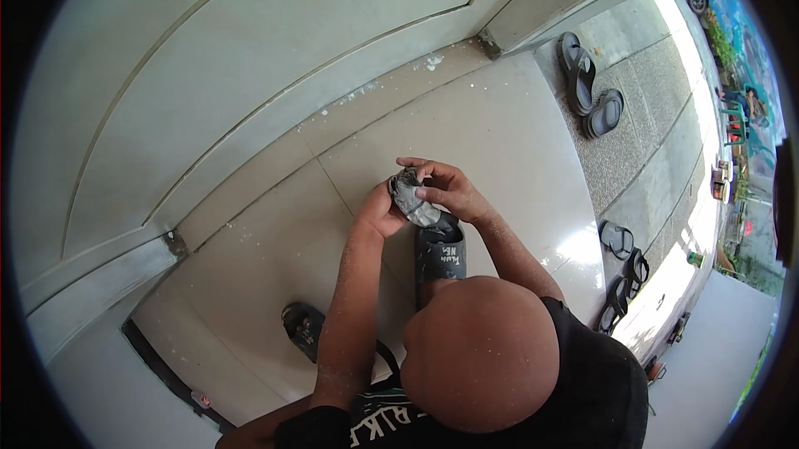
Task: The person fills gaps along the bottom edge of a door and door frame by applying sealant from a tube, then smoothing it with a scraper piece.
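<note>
A crumpled grey-white piece (409, 198) with a dark upper edge is between my hands, above the toe of a sandal; its material is hard to make out. My left hand (381, 209) supports it from the left, partly hidden behind it. On the other side, my right hand (454, 190) grips it with the thumb pressed on its face and the fingers curled over the top. Pale dust speckles both forearms. Beneath the hands, a dark sandal (442, 259) with white lettering is on my foot.
A pale panelled door (250, 58) stands ahead, with white flecks on the tiled floor (466, 108) near it. My other sandal (303, 329) is lower left. Grey sandals (579, 74) and several other slippers (617, 239) lie on paving at right. A person (756, 106) is far right.
</note>
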Demonstrator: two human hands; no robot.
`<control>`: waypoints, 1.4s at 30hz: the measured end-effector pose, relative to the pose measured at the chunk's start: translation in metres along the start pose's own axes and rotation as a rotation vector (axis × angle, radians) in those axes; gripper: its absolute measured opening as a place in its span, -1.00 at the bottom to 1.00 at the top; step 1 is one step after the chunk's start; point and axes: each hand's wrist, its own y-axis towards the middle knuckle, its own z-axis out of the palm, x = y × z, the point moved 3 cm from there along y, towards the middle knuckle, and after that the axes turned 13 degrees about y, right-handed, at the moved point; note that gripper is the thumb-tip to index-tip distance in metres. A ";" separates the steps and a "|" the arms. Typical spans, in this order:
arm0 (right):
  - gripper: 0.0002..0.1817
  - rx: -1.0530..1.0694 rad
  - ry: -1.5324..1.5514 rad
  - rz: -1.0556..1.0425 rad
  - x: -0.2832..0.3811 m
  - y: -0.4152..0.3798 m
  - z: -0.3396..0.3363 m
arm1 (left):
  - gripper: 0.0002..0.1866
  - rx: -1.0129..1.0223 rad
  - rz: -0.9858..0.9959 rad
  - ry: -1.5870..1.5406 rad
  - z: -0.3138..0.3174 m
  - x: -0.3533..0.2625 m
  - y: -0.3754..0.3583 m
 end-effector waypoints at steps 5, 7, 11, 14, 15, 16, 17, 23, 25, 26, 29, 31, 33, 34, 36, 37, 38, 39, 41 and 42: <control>-0.86 -0.026 -0.375 -0.200 0.007 0.001 -0.012 | -0.69 0.054 -0.187 0.002 0.019 -0.002 0.011; -0.85 -0.148 -0.076 -0.163 0.003 0.005 -0.017 | -0.70 -0.023 -0.169 0.005 0.022 -0.001 0.016; -0.76 -0.407 0.295 -0.266 0.014 0.012 -0.060 | -0.74 -0.169 -0.122 -0.091 0.013 -0.003 0.003; -0.74 -0.631 -0.224 -0.285 0.043 0.021 -0.103 | -0.77 -0.186 -0.103 -0.040 -0.009 0.002 -0.016; -0.72 -0.724 -0.570 -0.284 0.054 0.026 -0.117 | -0.77 -0.207 -0.092 -0.010 -0.017 0.004 -0.022; -0.70 -0.734 -0.855 -0.345 0.063 0.033 -0.136 | -0.77 -0.239 -0.097 -0.002 -0.022 0.006 -0.030; -0.67 -0.732 -1.141 -0.401 0.070 0.042 -0.151 | -0.77 -0.242 -0.100 -0.001 -0.028 0.011 -0.035; -0.71 -0.924 -1.084 -0.174 0.118 0.065 -0.146 | -0.72 -0.323 -0.093 0.011 -0.055 0.031 -0.054; -0.77 -0.882 -1.146 -0.311 0.107 0.067 -0.168 | -0.70 -0.334 -0.091 0.046 -0.062 0.035 -0.056; -0.81 -0.837 -1.204 -0.442 0.107 0.068 -0.167 | -0.70 -0.335 -0.089 0.044 -0.065 0.035 -0.055; -0.84 -0.814 -1.338 -0.514 0.109 0.071 -0.172 | -0.68 -0.354 -0.090 0.134 -0.074 0.040 -0.056; -0.84 -0.826 -1.404 -0.444 0.110 0.079 -0.170 | -0.67 -0.343 -0.075 0.141 -0.075 0.039 -0.053; -0.83 -0.838 -1.468 -0.377 0.107 0.089 -0.174 | -0.68 -0.353 -0.082 0.151 -0.075 0.039 -0.052; -0.83 -0.820 -1.477 -0.369 0.104 0.093 -0.174 | -0.68 -0.364 -0.086 0.160 -0.075 0.038 -0.053; -0.83 -0.802 -1.490 -0.362 0.102 0.096 -0.169 | -0.68 -0.357 -0.081 0.146 -0.079 0.041 -0.052; -0.83 -0.739 -1.532 -0.349 0.098 0.095 -0.165 | -0.69 -0.351 -0.074 0.133 -0.080 0.041 -0.051; -0.83 -0.673 -1.572 -0.335 0.097 0.096 -0.159 | -0.69 -0.349 -0.072 0.135 -0.080 0.039 -0.051; -0.83 -0.672 -1.572 -0.336 0.104 0.097 -0.157 | -0.69 -0.347 -0.071 0.143 -0.080 0.039 -0.051; -0.82 -0.599 -1.602 -0.137 0.115 0.100 -0.161 | -0.69 -0.348 -0.071 0.145 -0.082 0.040 -0.052; -0.82 -0.595 -1.604 -0.132 0.110 0.100 -0.160 | -0.69 -0.331 -0.066 0.130 -0.084 0.040 -0.052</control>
